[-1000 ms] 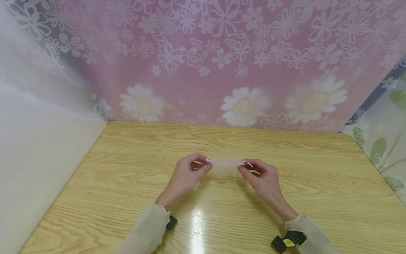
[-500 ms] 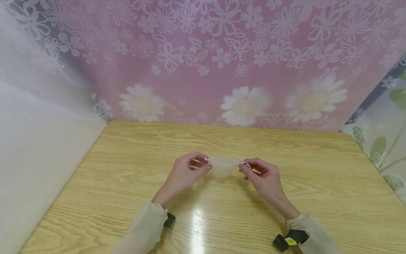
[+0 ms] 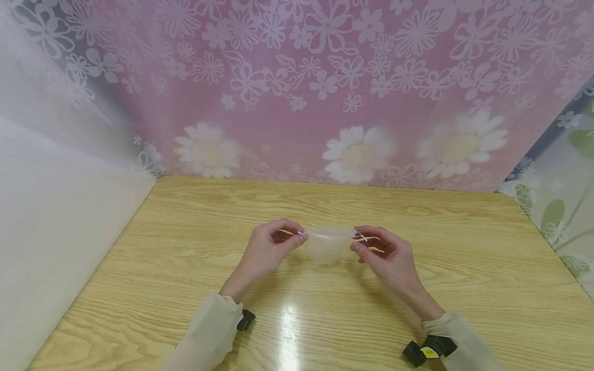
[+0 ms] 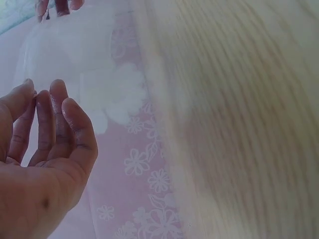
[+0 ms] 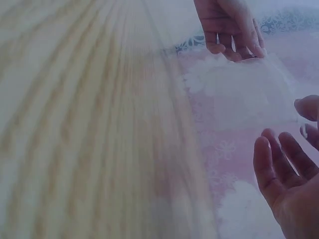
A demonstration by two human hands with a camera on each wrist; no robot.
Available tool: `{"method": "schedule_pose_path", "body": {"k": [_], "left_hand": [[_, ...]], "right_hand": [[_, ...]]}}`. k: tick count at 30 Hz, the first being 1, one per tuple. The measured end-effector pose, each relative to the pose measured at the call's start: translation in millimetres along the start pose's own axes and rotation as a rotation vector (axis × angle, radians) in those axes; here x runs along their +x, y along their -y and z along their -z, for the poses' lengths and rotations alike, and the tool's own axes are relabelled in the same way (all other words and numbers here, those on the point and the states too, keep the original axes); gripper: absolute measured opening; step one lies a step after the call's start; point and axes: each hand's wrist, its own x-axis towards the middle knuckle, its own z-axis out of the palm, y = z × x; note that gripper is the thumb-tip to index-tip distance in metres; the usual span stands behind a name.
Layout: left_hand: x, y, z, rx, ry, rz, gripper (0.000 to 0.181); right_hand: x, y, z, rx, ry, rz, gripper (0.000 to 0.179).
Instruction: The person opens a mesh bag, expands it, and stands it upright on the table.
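A translucent whitish drawstring pouch (image 3: 325,251) hangs between my hands above the table, its top edge stretched sideways. My left hand (image 3: 263,251) pinches the left corner between thumb and forefinger, with a bit of white cord showing there. At the opposite corner, my right hand (image 3: 391,260) has a white cord (image 3: 361,236) looped at its forefinger, while the thumb stands apart below. In the right wrist view, the pouch (image 5: 249,92) spans between both hands; the right hand's other fingers are loosely bent. Whether anything is inside cannot be made out.
The wood-grain table (image 3: 185,247) extends around both hands. Behind it hangs a pink flowered curtain (image 3: 278,129), with a pale sheet (image 3: 69,206) at the left and a leaf-patterned one (image 3: 566,206) at the right. Black wrist straps (image 3: 441,345) sit at the sleeves.
The pouch's body has swelled and hangs lower and rounder. My right thumb has come away from the corner, and the hands have spread slightly apart.
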Motion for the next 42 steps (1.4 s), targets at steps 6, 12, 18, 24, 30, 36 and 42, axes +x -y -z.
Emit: {"method": "schedule_pose_path", "body": {"k": [6,12,18,24,30,36,42], "left_hand": [[-0.7,-0.3,-3.4,-0.024,0.011,-0.011,0.008],[-1.1,0.0,-8.9,0.005,0.079,-0.006,0.009],[0.7,-1.6,-4.1,0.062,0.189,0.011,0.019],[9.5,-13.4,-2.0,0.198,0.202,-0.002,0.02],[21.1,-24.1,-7.2,0.328,0.269,-0.044,0.011],[27.8,-30.4,-9.9,0.425,0.25,-0.072,0.007],[28.8,-28.9,-10.9,0.429,0.114,-0.035,0.007]], "right_hand": [[3.8,2.5,2.2,-0.172,0.001,0.137,0.029],[7.5,3.1,-2.5,-0.261,0.019,0.213,0.026],[8.3,4.1,-5.3,-0.275,0.04,0.279,0.025],[8.1,6.3,-5.5,-0.302,0.081,0.265,0.025],[7.1,5.4,-6.7,-0.315,0.125,0.235,0.021],[7.2,5.2,-5.6,-0.319,0.202,0.261,0.024],[5.6,4.0,-5.0,-0.271,0.305,0.335,0.026]]}}
